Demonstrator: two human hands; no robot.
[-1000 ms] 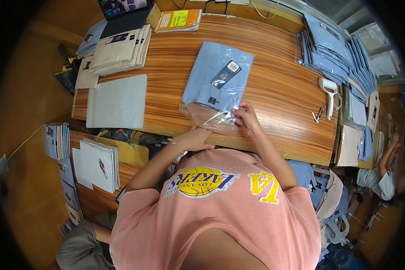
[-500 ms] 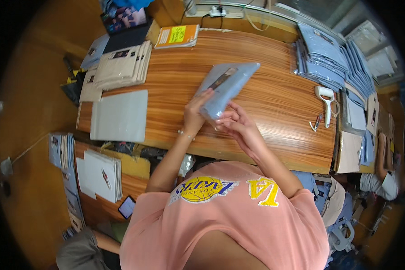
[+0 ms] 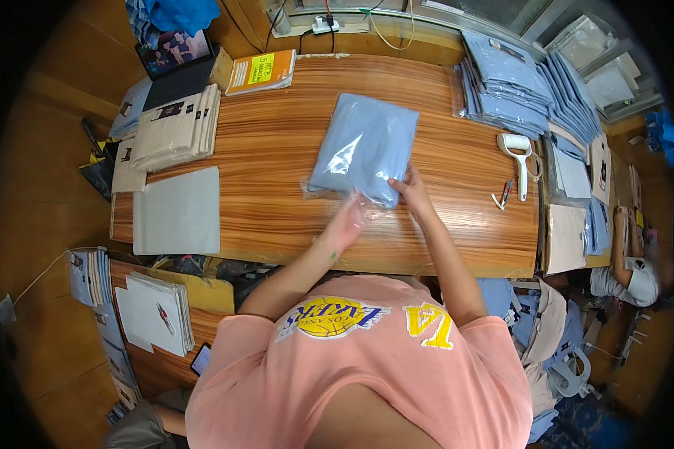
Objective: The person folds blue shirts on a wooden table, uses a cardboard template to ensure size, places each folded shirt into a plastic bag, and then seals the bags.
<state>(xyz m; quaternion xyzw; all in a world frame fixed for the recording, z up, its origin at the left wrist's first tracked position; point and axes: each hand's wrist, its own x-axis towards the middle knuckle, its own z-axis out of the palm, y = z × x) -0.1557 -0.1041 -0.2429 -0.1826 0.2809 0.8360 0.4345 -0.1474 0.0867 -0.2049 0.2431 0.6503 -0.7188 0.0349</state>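
Note:
A folded light blue garment in a clear plastic bag lies on the wooden table in front of me, its plain side up. My right hand grips the bag's near right corner, thumb on top and the other fingers partly hidden beneath. At the near edge my left hand is closed on the loose plastic flap. Shiny film covers its fingertips, so they show only in part.
Bagged beige garments and a grey-white sheet lie at the left. An orange notebook is at the back. Bagged blue garments are stacked at the right, near a white lint roller and small snips.
The bagged garment has gone from tilted, with its dark label showing, to lying with its plain side up. My left hand has shifted to the near flap, my right to the near right corner.

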